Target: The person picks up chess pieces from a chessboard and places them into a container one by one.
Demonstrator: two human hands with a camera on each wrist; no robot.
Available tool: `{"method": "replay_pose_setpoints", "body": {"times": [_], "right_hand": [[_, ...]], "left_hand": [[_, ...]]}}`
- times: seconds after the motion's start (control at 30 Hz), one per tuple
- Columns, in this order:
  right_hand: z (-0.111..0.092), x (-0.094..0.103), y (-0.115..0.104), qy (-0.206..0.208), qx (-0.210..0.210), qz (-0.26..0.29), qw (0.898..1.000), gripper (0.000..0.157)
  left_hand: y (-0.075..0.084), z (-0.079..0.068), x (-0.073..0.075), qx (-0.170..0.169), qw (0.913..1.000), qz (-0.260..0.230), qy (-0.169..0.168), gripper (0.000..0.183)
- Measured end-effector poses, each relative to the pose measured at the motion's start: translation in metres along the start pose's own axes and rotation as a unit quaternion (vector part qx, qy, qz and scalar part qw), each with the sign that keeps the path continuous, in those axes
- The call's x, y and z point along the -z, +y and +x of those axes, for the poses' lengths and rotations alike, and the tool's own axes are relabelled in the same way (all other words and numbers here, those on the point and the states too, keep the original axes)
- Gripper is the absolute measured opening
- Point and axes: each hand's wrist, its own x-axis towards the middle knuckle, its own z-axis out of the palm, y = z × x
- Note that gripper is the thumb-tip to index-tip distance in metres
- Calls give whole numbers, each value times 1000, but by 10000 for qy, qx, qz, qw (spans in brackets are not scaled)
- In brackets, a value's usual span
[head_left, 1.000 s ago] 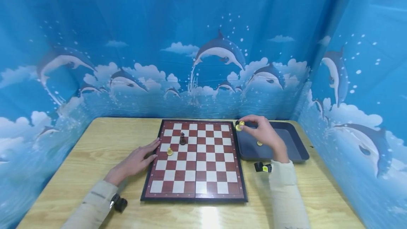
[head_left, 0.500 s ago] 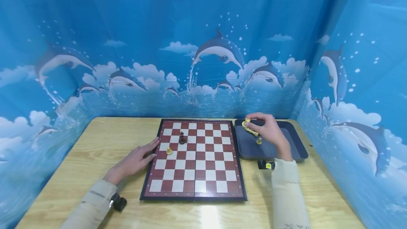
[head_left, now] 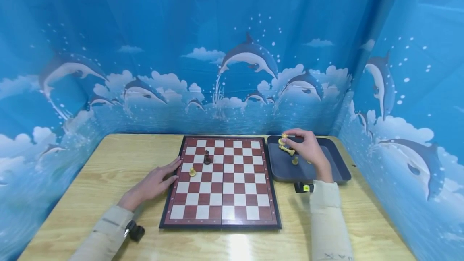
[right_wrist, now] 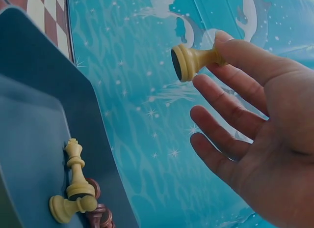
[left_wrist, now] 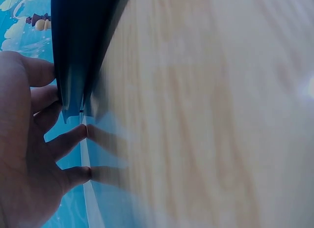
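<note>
The right hand (head_left: 305, 147) pinches a cream chess piece (right_wrist: 192, 61) between thumb and fingertips, over the left part of the dark tray (head_left: 340, 166). In the right wrist view the piece lies sideways, its dark-bottomed base pointing left and its head hidden by the fingers. Below it in the tray lie a cream king (right_wrist: 76, 164), a cream pawn (right_wrist: 66, 208) and some dark red pieces (right_wrist: 100, 215). My left hand (head_left: 154, 186) rests its fairly straight fingers along the left edge of the chessboard (head_left: 221, 222). On the board stand a tall dark chess piece (head_left: 207, 158) and a cream pawn (head_left: 192, 172).
The tray stands right beside the board's upper right edge on a light wooden table (head_left: 137, 148). A blue dolphin-print curtain (head_left: 232, 51) rises behind the table and along its sides. Small black devices with straps sit at both wrists.
The right hand has moved from the board's upper right corner rightward over the tray, still pinching the cream piece. Over the last half second it barely shifts. The left hand stays in place.
</note>
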Motion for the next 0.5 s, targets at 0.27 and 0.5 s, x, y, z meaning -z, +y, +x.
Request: {"method": "replay_pose_setpoints", "body": {"times": [0.27,0.5], "right_hand": [[-11,3,-28,-238,-157,-14,9996,27],[-10,2,-18,-371,-323,52,9988,28]], "left_hand": [[0,-1,0,14,10000,15,-42,55],[0,-1,1,24,10000,-10,-26,55]]}}
